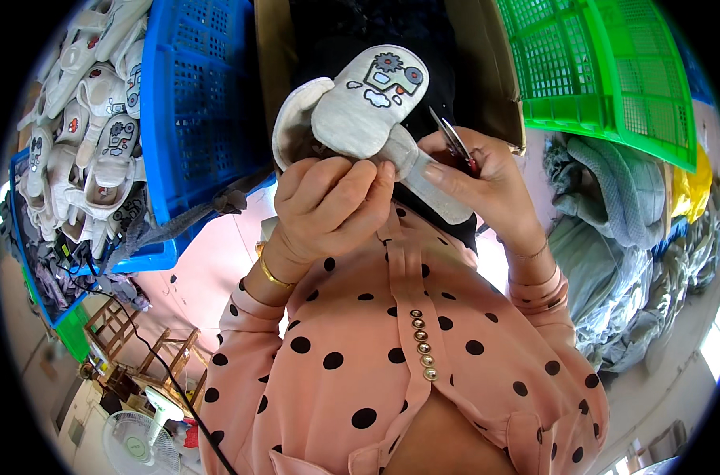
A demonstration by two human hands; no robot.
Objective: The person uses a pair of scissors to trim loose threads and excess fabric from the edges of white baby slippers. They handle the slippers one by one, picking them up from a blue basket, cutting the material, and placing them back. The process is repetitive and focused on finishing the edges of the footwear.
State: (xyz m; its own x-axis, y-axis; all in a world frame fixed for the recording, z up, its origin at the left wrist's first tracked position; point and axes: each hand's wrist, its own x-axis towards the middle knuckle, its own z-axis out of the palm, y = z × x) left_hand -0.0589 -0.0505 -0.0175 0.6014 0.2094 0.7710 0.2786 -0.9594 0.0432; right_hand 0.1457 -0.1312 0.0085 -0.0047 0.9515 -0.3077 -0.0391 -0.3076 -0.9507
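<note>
The small grey baby shoe of soft matt felt-like cloth (368, 111) bore a stitched patch and a paler fleecy lining. The slim metal snips (453, 142) gleamed, seemingly polished steel. The blue lattice plastic crate (201, 103) and green lattice plastic crate (605, 71) looked smooth and faintly glossy.

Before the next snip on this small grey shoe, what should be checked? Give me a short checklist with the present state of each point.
1. Left hand grips the grey baby shoe: ok.
2. Right hand holds the small scissors: ok.
3. Blades pointing away from left fingers: cannot tell, tips partly hidden.
4. Loose thread to cut is visible: cannot tell, too small.
5. Shoe strap pinched by right fingers: ok.
6. Blue crate of finished shoes close at the left: ok.
</note>
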